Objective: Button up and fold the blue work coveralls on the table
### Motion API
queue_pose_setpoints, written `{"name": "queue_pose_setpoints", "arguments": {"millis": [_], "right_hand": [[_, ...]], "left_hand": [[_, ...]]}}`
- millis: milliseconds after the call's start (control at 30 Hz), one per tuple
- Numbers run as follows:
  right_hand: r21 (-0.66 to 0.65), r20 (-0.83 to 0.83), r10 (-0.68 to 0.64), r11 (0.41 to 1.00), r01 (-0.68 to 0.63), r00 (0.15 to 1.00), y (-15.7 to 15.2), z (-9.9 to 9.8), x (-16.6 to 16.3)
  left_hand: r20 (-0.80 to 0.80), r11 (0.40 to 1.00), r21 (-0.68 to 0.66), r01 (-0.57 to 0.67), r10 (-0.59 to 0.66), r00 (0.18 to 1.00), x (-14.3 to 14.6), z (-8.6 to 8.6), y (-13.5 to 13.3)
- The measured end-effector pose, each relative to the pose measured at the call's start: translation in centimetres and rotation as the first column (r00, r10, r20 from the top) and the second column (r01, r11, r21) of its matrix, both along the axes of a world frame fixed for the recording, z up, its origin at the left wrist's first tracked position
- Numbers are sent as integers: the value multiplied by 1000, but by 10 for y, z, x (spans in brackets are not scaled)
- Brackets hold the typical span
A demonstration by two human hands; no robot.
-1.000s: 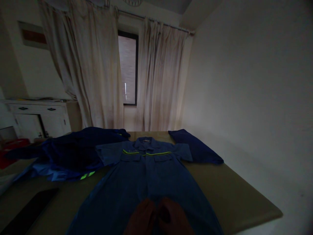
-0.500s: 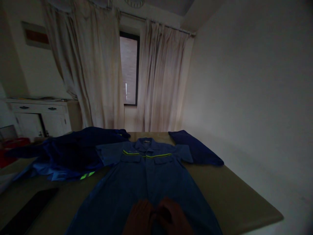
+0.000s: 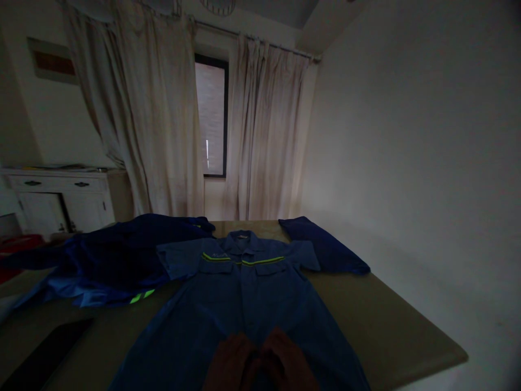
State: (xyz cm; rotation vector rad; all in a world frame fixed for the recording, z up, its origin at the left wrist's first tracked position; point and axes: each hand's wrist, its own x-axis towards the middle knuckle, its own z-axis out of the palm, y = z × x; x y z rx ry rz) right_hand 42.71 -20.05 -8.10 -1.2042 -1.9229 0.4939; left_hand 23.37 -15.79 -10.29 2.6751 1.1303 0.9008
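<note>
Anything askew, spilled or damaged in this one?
Nothing spilled or damaged. Only the heap of blue garments on the left lies crumpled, a reflective stripe poking out, while the work shirt is spread flat under the left hand and right hand. Too dim to judge finer detail.

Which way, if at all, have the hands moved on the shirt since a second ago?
No. The left hand and right hand stay together on the lower front of the shirt, just as far below its yellow stripe.
</note>
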Motion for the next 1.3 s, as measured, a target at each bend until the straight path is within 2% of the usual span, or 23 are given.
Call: {"name": "queue_pose_setpoints", "arguments": {"millis": [133,400,633,767,1033,1300], "right_hand": [[15,55,-29,999,28,998,0,-3,0],[58,114,-25,998,18,993,6,-16,1],[39,73,9,999,-12,997,1,-5,2],[35,115,43,998,-47,992,1,-2,4],[46,262,-84,996,75,961,4,-22,2],[30,143,-27,999,23,989,0,-8,2]], "left_hand": [[-62,996,88,-32,37,997,0,-5,3],[-70,1000,9,-8,9,998,-1,-10,9],[-75,995,-94,-23,16,997,-2,-2,4],[-102,990,-138,-17,3,995,-3,1,3],[-48,1000,3,22,-21,999,-5,-5,6],[-104,1000,21,10,-8,995,-3,-2,5]]}}
